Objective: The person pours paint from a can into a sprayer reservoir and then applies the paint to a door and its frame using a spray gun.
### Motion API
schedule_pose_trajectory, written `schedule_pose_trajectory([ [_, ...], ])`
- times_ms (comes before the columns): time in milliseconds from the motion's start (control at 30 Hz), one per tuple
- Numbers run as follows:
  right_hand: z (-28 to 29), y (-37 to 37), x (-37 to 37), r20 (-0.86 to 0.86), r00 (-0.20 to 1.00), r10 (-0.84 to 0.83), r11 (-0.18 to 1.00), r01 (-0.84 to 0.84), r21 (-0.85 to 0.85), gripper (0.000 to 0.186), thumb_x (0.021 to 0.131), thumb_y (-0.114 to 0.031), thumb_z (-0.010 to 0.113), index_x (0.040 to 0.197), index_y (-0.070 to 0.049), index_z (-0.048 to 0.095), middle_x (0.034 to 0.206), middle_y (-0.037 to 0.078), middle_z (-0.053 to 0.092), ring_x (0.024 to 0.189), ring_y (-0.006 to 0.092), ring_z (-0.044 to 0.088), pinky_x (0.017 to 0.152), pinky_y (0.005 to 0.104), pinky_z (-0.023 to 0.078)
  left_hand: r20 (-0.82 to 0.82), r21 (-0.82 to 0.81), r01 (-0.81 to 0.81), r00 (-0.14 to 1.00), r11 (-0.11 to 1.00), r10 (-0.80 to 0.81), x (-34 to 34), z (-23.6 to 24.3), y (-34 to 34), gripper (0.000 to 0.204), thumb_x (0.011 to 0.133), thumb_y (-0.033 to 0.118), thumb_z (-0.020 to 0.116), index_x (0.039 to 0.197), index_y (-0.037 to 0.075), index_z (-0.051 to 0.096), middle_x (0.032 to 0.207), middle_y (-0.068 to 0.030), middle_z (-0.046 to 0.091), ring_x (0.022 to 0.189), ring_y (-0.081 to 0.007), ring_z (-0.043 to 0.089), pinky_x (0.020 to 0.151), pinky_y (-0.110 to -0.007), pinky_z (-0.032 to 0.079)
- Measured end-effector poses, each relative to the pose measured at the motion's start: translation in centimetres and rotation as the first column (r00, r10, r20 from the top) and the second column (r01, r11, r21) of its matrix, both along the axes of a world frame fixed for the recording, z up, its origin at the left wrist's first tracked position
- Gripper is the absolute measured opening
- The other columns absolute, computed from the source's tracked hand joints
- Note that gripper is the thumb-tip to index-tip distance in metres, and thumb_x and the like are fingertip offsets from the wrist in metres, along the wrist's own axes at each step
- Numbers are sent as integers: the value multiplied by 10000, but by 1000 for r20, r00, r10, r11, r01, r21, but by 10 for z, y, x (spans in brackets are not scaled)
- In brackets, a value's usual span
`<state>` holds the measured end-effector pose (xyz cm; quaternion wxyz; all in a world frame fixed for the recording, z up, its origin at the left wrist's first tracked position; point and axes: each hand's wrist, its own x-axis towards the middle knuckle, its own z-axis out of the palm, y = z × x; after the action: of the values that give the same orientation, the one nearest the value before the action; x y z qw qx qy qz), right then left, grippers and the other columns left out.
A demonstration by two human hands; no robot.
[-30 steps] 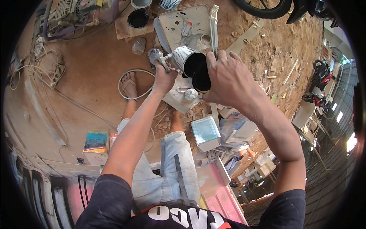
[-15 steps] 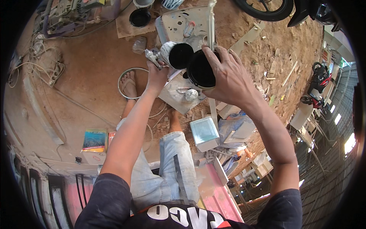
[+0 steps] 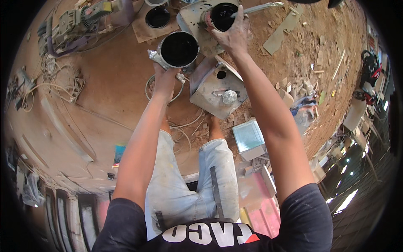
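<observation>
My left hand (image 3: 164, 80) is closed around a silver spray gun (image 3: 155, 55), its wide cup (image 3: 179, 49) turned up toward me and showing black inside. Farther away and to the right, my right hand (image 3: 235, 38) grips a round paint can (image 3: 223, 17) with dark liquid in it. A pale flat stick (image 3: 265, 6) leans out of that can to the right. Between my forearms stands a square metal tin (image 3: 210, 98) with a round hole, a handle and a silvery round cap (image 3: 229, 97) on top.
A can of black paint (image 3: 157, 17) sits on a board at the far left, beside a stained light panel (image 3: 191, 19). A machine (image 3: 77, 25) and coiled hoses (image 3: 63, 77) lie farther left. A glass-topped box (image 3: 248, 136) stands near my knee; wood scraps litter the right.
The paint can in my right hand has moved up and away from the spray gun cup, which it was beside. The cup has shifted left and the square tin shows more fully.
</observation>
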<state>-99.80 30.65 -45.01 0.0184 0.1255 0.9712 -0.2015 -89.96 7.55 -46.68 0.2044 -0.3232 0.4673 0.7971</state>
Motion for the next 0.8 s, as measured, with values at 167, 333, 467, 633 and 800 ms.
schedule_pose_trajectory([
  [167,-5,9,53,-172,983,-62,998,63,3,1041,736,-529,791,1502,-41,282,1507,339,295,1391,483,316,1145,526,271,32,-36,71,997,997,-70,22,18,-4,287,854,-16,605,1130,60,606,983,-49,676,872,-135,629,765,-285,516],
  [333,-29,-4,217,300,792,-531,847,488,211,787,796,-357,783,1407,-31,409,1374,246,442,1336,400,378,1114,497,325,126,20,83,988,996,-85,40,45,-3,260,833,11,650,1091,43,657,988,-59,680,887,-160,641,744,-320,538],
  [467,-49,1,269,277,795,-539,840,486,239,774,788,-291,800,1405,-39,407,1360,215,455,1333,380,376,1101,487,340,-28,-21,366,930,930,-367,43,81,5,494,887,24,640,1337,99,451,1215,-41,595,1076,-135,583,902,-324,486],
  [633,71,-6,227,-13,713,-701,682,665,-305,664,807,-239,780,1359,-42,468,1337,196,510,1267,369,473,1069,464,377,-36,-75,448,892,891,-451,43,156,32,497,911,23,626,1366,55,429,1255,-64,573,1119,-143,559,914,-328,484],
  [800,342,-17,227,-498,823,-275,952,161,-260,595,762,-236,778,1303,-88,580,1314,153,545,1212,332,531,1021,475,418,3,109,650,756,752,-654,81,264,70,512,947,123,610,1411,80,397,1316,-56,528,1185,-171,543,982,-355,484],
])
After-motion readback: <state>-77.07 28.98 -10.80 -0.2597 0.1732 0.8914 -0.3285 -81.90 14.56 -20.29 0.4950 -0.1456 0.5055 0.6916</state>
